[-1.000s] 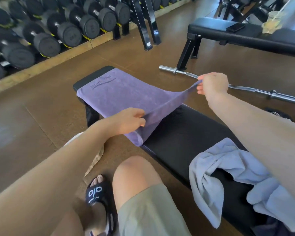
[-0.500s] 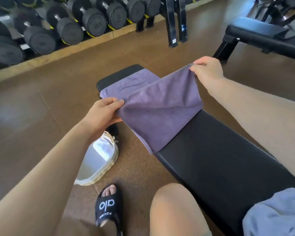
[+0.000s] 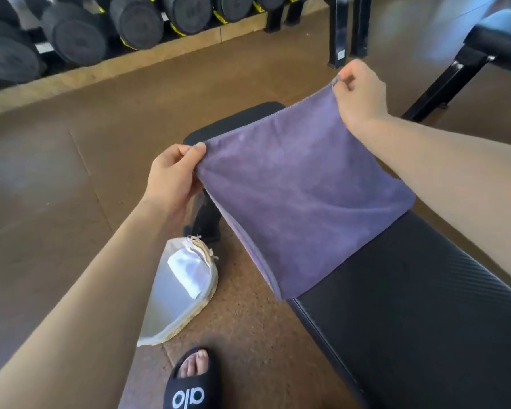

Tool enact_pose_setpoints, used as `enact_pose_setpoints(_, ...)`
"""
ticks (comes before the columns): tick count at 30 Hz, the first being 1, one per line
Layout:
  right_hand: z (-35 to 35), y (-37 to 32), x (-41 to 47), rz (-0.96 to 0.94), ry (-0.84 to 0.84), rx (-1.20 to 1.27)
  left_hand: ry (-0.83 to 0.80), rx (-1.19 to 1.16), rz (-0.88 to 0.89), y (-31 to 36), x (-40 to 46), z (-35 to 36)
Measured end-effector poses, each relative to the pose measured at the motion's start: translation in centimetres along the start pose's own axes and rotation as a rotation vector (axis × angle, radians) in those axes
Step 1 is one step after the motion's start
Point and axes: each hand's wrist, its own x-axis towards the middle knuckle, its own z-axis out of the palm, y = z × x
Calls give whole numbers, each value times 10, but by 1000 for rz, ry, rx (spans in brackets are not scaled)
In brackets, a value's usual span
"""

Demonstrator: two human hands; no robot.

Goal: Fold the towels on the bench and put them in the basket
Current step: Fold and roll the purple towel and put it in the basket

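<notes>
Black dumbbells [image 3: 80, 39] are lining the far wall. Light is glaring across brown rubber flooring [image 3: 56, 187] beside a second bench [image 3: 502, 42].

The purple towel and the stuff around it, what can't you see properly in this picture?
- Head view: the far end of the bench is hidden by the purple towel held up by the left hand and right hand.
- The basket is partly covered by the left arm.
- The dumbbells are cut off by the top edge.
</notes>
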Motion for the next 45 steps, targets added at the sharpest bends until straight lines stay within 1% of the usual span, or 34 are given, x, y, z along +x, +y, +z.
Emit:
enact_pose_setpoints(2, 10, 2, 10, -44, -9, -40, 39, -22, 3, -10, 12, -1)
enact_pose_setpoints(4, 18, 5, 19, -43, -54, -65, 94, 4, -15, -23, 20, -2)
enact_pose_setpoints(7, 34, 14, 24, 32, -146, -86, 155, 72, -32, -41, 30, -4)
enact_pose_setpoints(10, 47, 25, 14, 138, -290, -167, 165, 173, -58, -48, 36, -9)
enact_pose_setpoints(11, 48, 29, 10, 164, -305, -174, 161, 204, -63, -49, 37, -11)
enact_pose_setpoints(14, 48, 36, 5, 168, -274, -111, 142, 229, -52, -48, 35, -13)
enact_pose_setpoints(18, 44, 36, 2, 81, -275, -140, 115, 213, 19, -44, 36, -13)
enact_pose_setpoints(23, 41, 30, 1, 23, -127, -57, 83, 149, 148, -36, 39, -14)
enact_pose_setpoints(26, 45, 27, 8, -5, -79, -74, 119, 124, 162, -35, 45, -13)
enact_pose_setpoints(29, 53, 23, 14, -16, -66, -92, 173, 140, 155, -39, 53, -13)
enact_pose_setpoints(31, 60, 21, 15, -25, -89, -107, 216, 171, 147, -45, 58, -14)
enact_pose_setpoints(33, 68, 23, 16, -8, -148, -156, 246, 214, 141, -51, 62, -15)
enact_pose_setpoints(35, 75, 28, 15, 23, -208, -251, 259, 237, 117, -57, 63, -17)
enact_pose_setpoints(37, 78, 33, 13, 67, -216, -294, 257, 247, 71, -59, 63, -20)
enact_pose_setpoints(41, 75, 35, 12, 186, -230, -317, 221, 207, -78, -59, 59, -22)
enact_pose_setpoints(45, 51, 43, 3, 257, -336, -316, 150, 227, -218, -53, 28, -8)
